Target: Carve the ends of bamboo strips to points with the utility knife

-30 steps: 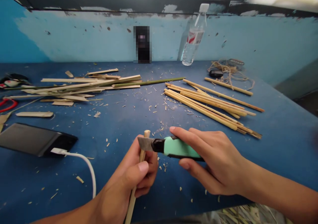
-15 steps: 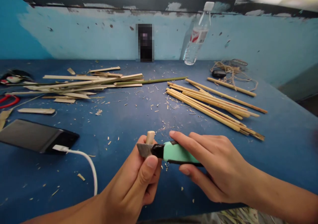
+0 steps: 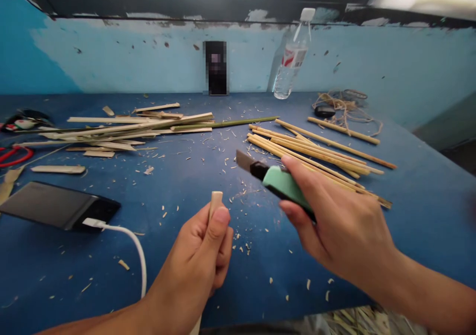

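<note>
My left hand (image 3: 203, 248) is closed around a thin bamboo stick (image 3: 216, 199), whose cut tip pokes up above my thumb. My right hand (image 3: 334, 226) grips a mint-green utility knife (image 3: 277, 180) with its blade out, pointing up and to the left. The blade is lifted clear of the stick's tip, above and to its right. Both hands are over the near part of the blue table (image 3: 193, 176), which is strewn with shavings.
A bundle of trimmed bamboo sticks (image 3: 316, 154) lies at right, split strips (image 3: 119, 127) at left. A phone (image 3: 59, 206) with a white cable (image 3: 126, 241) sits near left. Water bottle (image 3: 290, 57) and twine (image 3: 342, 102) stand by the back wall, red-handled scissors (image 3: 13, 155) at far left.
The knife has swept away from the stick's tip, up and to the right. My left hand kept hold of the stick and turned slightly.
</note>
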A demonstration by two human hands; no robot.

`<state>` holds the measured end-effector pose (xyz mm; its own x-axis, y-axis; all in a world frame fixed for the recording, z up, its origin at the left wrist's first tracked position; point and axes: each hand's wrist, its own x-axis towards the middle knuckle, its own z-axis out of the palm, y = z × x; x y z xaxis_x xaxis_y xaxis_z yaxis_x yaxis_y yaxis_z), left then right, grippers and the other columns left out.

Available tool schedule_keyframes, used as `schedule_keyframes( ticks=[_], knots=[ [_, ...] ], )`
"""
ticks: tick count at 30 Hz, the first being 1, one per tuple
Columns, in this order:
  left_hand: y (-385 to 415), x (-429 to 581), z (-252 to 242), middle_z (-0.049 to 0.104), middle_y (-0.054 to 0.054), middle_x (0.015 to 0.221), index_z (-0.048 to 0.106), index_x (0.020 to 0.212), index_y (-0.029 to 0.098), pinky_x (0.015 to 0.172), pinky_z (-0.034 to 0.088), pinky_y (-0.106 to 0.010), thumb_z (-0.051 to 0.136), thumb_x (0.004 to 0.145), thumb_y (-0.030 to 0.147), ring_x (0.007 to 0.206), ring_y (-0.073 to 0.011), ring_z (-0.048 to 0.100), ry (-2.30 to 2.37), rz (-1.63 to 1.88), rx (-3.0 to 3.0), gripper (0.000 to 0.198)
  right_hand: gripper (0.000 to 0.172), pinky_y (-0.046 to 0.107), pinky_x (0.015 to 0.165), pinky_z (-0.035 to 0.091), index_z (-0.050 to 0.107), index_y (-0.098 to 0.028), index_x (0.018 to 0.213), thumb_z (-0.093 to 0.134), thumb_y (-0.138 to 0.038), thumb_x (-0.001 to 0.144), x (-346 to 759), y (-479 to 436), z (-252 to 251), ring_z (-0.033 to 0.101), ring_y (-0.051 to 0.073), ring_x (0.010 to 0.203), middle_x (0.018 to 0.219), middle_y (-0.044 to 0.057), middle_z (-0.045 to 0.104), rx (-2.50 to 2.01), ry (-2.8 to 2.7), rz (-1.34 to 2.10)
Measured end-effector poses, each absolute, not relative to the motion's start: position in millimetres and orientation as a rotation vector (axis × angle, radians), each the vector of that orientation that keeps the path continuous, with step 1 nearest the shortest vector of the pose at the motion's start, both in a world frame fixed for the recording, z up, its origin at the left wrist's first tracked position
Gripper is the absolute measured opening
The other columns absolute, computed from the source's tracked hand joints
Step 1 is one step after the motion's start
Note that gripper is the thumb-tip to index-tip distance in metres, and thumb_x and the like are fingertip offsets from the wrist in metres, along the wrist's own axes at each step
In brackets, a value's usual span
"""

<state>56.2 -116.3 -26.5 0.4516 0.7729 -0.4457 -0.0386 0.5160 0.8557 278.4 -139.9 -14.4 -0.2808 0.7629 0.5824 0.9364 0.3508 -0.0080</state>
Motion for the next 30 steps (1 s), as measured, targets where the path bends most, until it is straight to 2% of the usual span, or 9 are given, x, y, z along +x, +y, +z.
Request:
schedule_keyframes(
  ticks=[3,6,9,12,15,19,25,30],
  knots=[
    [-109.8,52.7,-27.1,0.036,0.011,0.058,0.048,0.081,0.023,0.032,0.018,-0.009,0.059,0.093,0.069,0.041,-0.0031,0.016,0.871,0.544,0.763,0.048,0.045,0.033,0.059,0.051,0.053,-0.009,0.144,0.045,-0.036,0.108,286.8,-131.0,-18.2,0.075,0.023,0.08,0.114,0.012,0.076,-1.489,-2.099,-0.207],
    [-104.7,53.0,-27.6,0.045,0.008,0.066,0.06,0.088,0.022,0.039,0.03,-0.008,0.066,0.091,0.061,0.048,-0.0037,0.027,0.75,0.566,0.643,0.04,0.044,0.032,0.069,0.055,0.051,-0.013,0.145,0.046,-0.036,0.108,290.5,-130.2,-21.5,0.075,0.022,0.091,0.123,0.01,0.074,-1.41,-2.132,0.023],
    [-104.2,52.4,-29.0,0.047,0.006,0.069,0.061,0.088,0.022,0.041,0.037,-0.009,0.07,0.092,0.049,0.051,-0.0053,0.034,0.683,0.597,0.631,0.029,0.047,0.031,0.066,0.052,0.045,-0.016,0.149,0.046,-0.037,0.107,291.5,-134.1,-20.9,0.072,0.018,0.082,0.109,0.006,0.074,-1.277,-2.208,0.146],
    [-106.5,47.0,-30.9,0.048,0.006,0.072,0.056,0.086,0.023,0.037,0.033,-0.009,0.066,0.096,0.046,0.048,-0.005,0.032,0.621,0.549,0.665,0.028,0.048,0.031,0.057,0.044,0.043,-0.017,0.149,0.046,-0.038,0.106,291.3,-136.5,-19.7,0.064,0.017,0.067,0.093,0.002,0.07,-1.201,-2.299,0.165],
    [-108.7,40.6,-31.5,0.044,0.008,0.072,0.051,0.09,0.024,0.04,0.027,-0.009,0.064,0.098,0.047,0.048,-0.0033,0.028,0.612,0.504,0.709,0.027,0.048,0.032,0.057,0.042,0.042,-0.018,0.148,0.045,-0.041,0.107,290.3,-135.9,-20.7,0.065,0.018,0.07,0.096,0.003,0.07,-1.168,-2.355,0.169],
    [-112.1,37.6,-29.8,0.032,0.01,0.069,0.043,0.092,0.026,0.043,0.024,-0.01,0.06,0.101,0.049,0.05,-0.0044,0.021,0.636,0.49,0.807,0.03,0.049,0.032,0.058,0.042,0.042,-0.017,0.148,0.044,-0.044,0.107,289.5,-135.4,-23.0,0.068,0.019,0.073,0.099,0.004,0.071,-1.146,-2.377,0.172],
    [-120.4,40.7,-30.5,0.034,0.011,0.063,0.031,0.089,0.027,0.042,0.025,-0.011,0.044,0.106,0.058,0.049,-0.0059,0.025,0.794,0.505,1.101,0.038,0.049,0.033,0.058,0.044,0.041,-0.016,0.148,0.042,-0.044,0.108,289.8,-136.0,-23.9,0.068,0.019,0.074,0.098,0.004,0.071,-1.128,-2.386,0.138],
    [-120.7,50.3,-29.8,0.027,0.013,0.061,0.033,0.089,0.027,0.038,0.019,-0.012,0.05,0.101,0.064,0.045,-0.0056,0.018,0.833,0.582,1.043,0.042,0.05,0.031,0.055,0.044,0.041,-0.015,0.148,0.04,-0.045,0.108,285.8,-136.5,-23.4,0.063,0.018,0.066,0.09,0.002,0.067,-1.178,-2.41,0.047]
  ],
)
